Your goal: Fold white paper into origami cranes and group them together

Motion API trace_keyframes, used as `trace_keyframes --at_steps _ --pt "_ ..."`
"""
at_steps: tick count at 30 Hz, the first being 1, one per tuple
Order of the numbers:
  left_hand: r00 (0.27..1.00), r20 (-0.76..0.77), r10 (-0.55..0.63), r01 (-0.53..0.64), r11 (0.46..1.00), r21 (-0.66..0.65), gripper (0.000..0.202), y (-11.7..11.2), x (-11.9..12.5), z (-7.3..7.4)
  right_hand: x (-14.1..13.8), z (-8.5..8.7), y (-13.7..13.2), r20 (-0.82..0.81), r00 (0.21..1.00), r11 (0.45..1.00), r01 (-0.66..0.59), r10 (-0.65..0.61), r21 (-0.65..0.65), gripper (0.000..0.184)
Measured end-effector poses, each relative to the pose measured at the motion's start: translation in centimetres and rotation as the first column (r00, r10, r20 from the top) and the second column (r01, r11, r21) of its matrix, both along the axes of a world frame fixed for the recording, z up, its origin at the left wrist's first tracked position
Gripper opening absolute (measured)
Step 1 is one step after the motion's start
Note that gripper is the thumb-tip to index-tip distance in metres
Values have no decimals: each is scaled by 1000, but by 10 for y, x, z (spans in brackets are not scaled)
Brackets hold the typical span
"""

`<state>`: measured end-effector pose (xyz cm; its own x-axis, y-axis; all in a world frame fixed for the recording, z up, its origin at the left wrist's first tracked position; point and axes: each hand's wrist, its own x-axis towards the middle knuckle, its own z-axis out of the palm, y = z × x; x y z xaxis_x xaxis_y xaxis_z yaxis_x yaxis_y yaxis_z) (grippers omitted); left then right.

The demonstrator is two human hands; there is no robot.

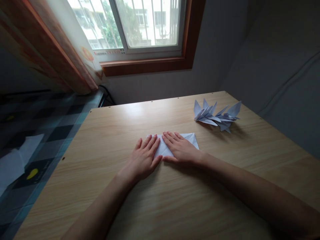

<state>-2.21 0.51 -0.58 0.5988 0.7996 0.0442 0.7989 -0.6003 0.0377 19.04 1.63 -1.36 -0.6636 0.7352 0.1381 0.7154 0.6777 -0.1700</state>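
Fingers point(155, 146) down on the folded paper point(163, 150), and I'd want even pressure here, edges aligned, creases smoothed outward. Left hand point(143, 160) and right hand point(183, 150) both lie palm-down, fingers loosely spread, thumbs out, pinching nothing. To the near left of the spiky paper cluster point(209, 116), that paper sits flat on the desk point(112, 133).

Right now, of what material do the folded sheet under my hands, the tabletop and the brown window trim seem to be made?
Folded sheet: matte white paper, by its sharp creases.
Tabletop: wood or wood-look laminate, satin, by its grain streaks and glare.
Window trim: perhaps varnished or painted wood, by its faint sheen.
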Motion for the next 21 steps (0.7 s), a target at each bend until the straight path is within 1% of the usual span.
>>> trace_keyframes --at_steps 3,5,7,10,14,16,18,21 --pt "998 -25 64 -64 998 -6 69 0 -2 0 18 0 -7 39 999 1000 29 -28 -9 84" --pt "996 -18 86 -86 996 5 74 1 -4 0 33 0 -12 51 997 998 55 -54 -6 82" --pt "996 -4 94 -93 995 18 76 1 -4 1 48 -2 -17 44 995 996 89 -89 6 81" --pt "994 -1 106 -106 994 12 77 1 -5 3 66 -5 -25 46 991 992 122 -122 17 83" --pt "994 -5 113 -113 994 4 78 2 -5 2 82 -6 -34 -1 990 989 143 -143 34 83" --pt "994 8 108 -108 994 22 77 3 -5 0 87 -4 -37 -59 990 989 128 -125 68 75" --pt "995 18 100 -101 994 42 76 3 -7 -2 88 0 -38 -102 993 989 74 -61 127 57" --pt "997 50 56 -61 993 97 68 4 -9 0 85 7 -41 -103 993 976 -41 64 215 30"
